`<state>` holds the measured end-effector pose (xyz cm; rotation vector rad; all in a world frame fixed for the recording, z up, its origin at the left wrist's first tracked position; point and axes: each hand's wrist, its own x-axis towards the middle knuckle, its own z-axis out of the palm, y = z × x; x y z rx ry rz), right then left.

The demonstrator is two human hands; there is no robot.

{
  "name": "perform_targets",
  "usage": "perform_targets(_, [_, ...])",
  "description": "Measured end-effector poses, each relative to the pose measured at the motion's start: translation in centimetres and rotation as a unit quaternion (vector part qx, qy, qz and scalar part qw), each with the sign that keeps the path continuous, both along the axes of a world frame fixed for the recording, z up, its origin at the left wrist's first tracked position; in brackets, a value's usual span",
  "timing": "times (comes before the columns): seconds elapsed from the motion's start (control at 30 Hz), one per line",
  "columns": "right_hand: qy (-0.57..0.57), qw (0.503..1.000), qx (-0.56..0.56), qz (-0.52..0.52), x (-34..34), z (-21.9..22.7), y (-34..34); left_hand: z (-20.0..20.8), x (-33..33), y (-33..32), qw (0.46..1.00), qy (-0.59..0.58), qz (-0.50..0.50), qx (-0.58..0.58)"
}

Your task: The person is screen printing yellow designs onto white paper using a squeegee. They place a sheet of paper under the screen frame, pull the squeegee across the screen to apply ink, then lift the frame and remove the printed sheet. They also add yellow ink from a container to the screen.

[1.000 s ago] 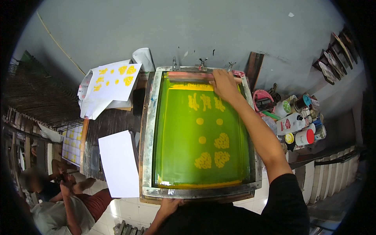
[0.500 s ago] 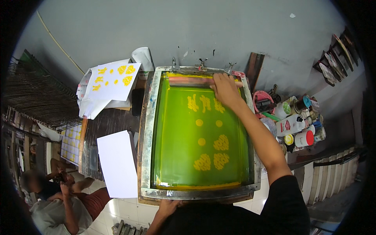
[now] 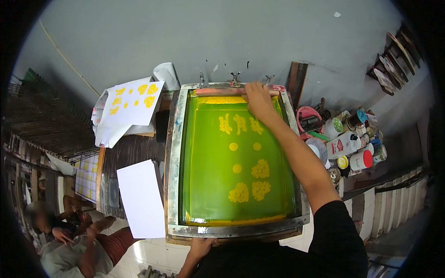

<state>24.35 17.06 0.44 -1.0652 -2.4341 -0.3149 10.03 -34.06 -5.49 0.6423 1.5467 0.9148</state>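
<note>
A screen-printing frame [image 3: 174,153] with a green mesh [image 3: 211,162] lies before me, marked with yellow characters, dots and leafy shapes. At its far end, my right hand [image 3: 258,98] is closed round a long wooden-handled squeegee [image 3: 218,92]. A band of yellow ink [image 3: 220,100] lies along the mesh just on the near side of the squeegee. My left hand [image 3: 200,246] is at the near edge of the frame, its fingers hidden beneath that edge. Left of the frame lies a stack of blank white paper [image 3: 141,197].
Printed sheets [image 3: 134,103] with yellow marks lie at far left beside a dark phone-like object [image 3: 162,126]. Metal hinge clamps [image 3: 235,79] hold the frame's far side. Ink tubs and bottles [image 3: 343,144] crowd the right. Another person [image 3: 88,241] sits at lower left.
My right hand has moved the squeegee slightly farther away, up to the frame's far edge, and the yellow ink band now shows in front of it. My left hand stays at the near edge.
</note>
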Motion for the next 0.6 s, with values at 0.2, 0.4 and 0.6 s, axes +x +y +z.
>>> perform_targets(0.2, [-0.001,0.999,-0.044,0.029,0.4,0.1,0.5,0.2,0.1,0.3,0.998,-0.02,0.004,0.054])
perform_targets(0.4, [0.006,1.0,-0.014,-0.021,-0.3,-0.1,-0.2,0.0,-0.3,0.4,0.998,0.0,-0.023,0.066])
perform_targets(0.6, [0.052,0.996,0.024,0.066,-0.9,-0.3,0.0,-0.2,-0.3,0.4,0.995,-0.049,0.012,0.081])
